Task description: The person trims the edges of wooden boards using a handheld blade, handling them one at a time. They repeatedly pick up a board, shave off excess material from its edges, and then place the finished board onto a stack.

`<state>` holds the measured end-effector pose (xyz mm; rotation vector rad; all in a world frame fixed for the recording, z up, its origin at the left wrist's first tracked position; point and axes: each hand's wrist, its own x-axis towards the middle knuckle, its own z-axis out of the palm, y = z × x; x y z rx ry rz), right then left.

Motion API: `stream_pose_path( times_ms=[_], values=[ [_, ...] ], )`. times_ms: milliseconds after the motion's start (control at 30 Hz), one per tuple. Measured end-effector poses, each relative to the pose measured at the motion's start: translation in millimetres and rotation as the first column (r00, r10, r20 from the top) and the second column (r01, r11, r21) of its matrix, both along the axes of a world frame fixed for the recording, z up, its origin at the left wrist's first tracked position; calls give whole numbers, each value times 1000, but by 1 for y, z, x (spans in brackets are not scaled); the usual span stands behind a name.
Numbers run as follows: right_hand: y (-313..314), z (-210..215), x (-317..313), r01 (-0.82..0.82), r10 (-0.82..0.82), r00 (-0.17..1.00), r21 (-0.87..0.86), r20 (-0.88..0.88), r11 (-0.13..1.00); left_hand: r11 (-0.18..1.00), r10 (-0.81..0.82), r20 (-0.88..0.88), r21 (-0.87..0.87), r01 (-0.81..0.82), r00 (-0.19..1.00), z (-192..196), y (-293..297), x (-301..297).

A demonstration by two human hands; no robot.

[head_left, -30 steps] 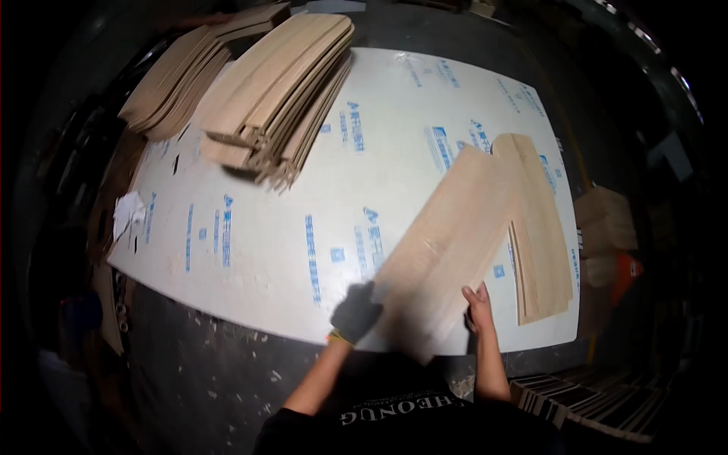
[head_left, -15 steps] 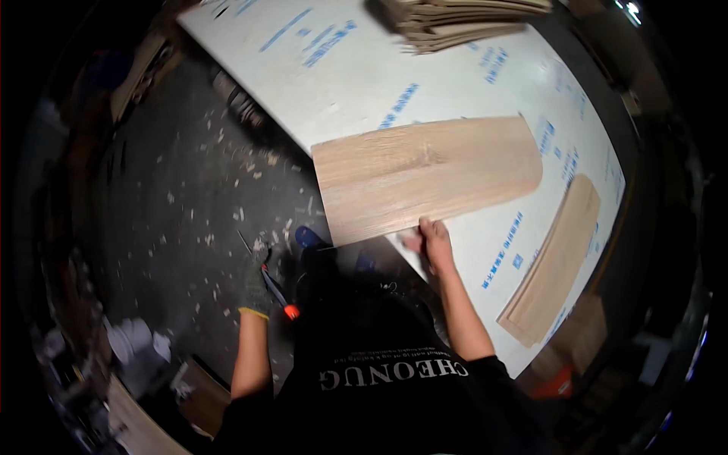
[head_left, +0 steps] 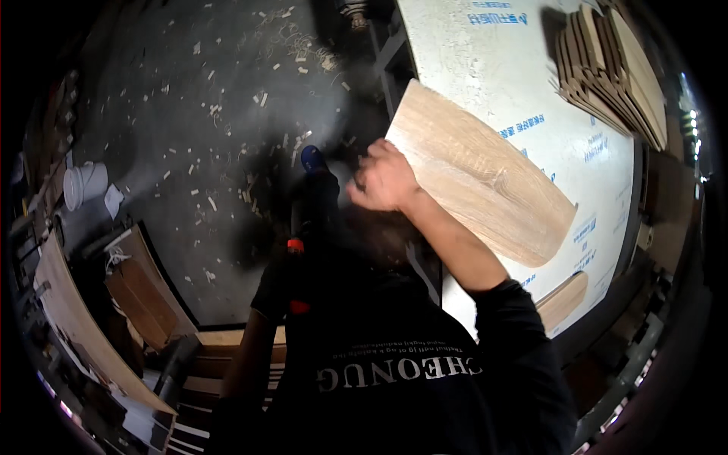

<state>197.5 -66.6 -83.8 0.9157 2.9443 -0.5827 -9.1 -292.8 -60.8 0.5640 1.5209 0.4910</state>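
My left hand point(head_left: 274, 287), in a dark-looking glove, is beside my body, closed around a hand tool with orange-red parts point(head_left: 296, 245). Deep shade hides most of the tool and the fingers, so its kind is unclear. My bare right hand point(head_left: 385, 179) is at the near-left edge of a wood-grain board point(head_left: 485, 171), its fingers loosely curled and slightly apart. No firm hold on the board shows. The board, with one rounded end, lies aslant on the white table point(head_left: 455, 68), its square-cornered end reaching the table's left edge.
Several curved boards point(head_left: 610, 72) stand stacked at the table's far right. Another wood piece point(head_left: 563, 301) lies nearer, partly behind my sleeve. Shavings litter the dark floor point(head_left: 220, 152) at left. A white bucket point(head_left: 85, 186) and leaning panels point(head_left: 95, 326) are at the left.
The view has swung right. The board has turned, its rounded end now pointing nearer and right. My right hand has shifted from its near long edge to its square end.
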Motion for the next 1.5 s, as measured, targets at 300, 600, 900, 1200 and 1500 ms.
stream_pose_path(
  times_ms=[300,600,900,1200,1500],
  values=[
    [25,-1,-26,340,-343,937,47,72,939,993,73,110,85,-82,991,9,49,8],
    [22,-10,170,792,-745,610,174,-271,585,712,-252,-736,299,636,628,59,149,34],
    [9,-10,186,872,-851,486,43,-200,488,412,-362,-911,36,910,200,66,180,52],
    [9,-5,190,848,-836,529,57,-146,527,398,-519,-810,56,916,274,64,188,50],
    [16,-17,174,879,-852,475,81,-219,469,464,-877,-333,-409,786,345,-9,209,30]
  ],
)
